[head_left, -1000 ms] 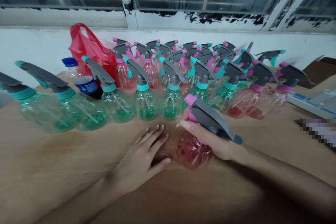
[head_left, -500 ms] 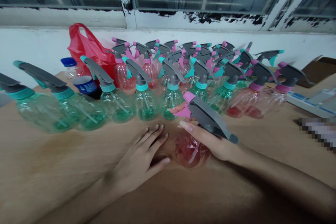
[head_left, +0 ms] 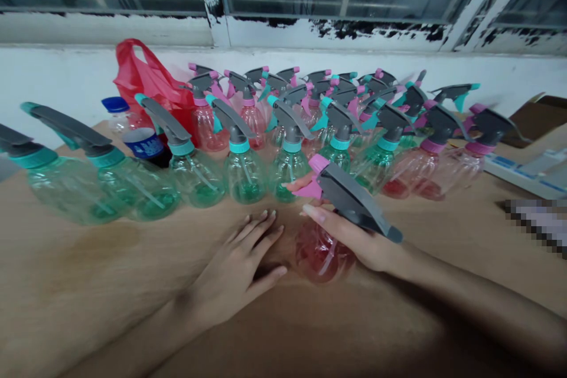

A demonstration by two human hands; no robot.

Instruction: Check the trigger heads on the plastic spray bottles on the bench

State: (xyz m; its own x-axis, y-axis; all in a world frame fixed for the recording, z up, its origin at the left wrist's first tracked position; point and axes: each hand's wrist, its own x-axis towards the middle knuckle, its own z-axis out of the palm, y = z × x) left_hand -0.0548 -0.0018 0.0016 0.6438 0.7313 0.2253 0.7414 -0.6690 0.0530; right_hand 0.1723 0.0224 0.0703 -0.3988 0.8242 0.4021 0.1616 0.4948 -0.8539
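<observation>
A clear pink spray bottle [head_left: 322,255] with a grey and pink trigger head stands at the centre front of the wooden table [head_left: 177,283]. My right hand [head_left: 349,235] is wrapped round its neck, just under the trigger head, partly hiding the collar. To the left of that bottle, my left hand [head_left: 241,266] lies flat on the table, palm down and fingers apart, touching no bottle. Just beyond my hands runs a row of spray bottles, among them a green one [head_left: 245,174] with a turquoise collar and a pink one [head_left: 419,168] farther right.
More spray bottles crowd behind the front row. At the back left are a red plastic bag [head_left: 144,74] and a blue-capped drink bottle [head_left: 144,140]. A brown cardboard box [head_left: 538,121], a white-and-blue object [head_left: 522,174] and a blurred-out flat item [head_left: 538,221] lie at the right.
</observation>
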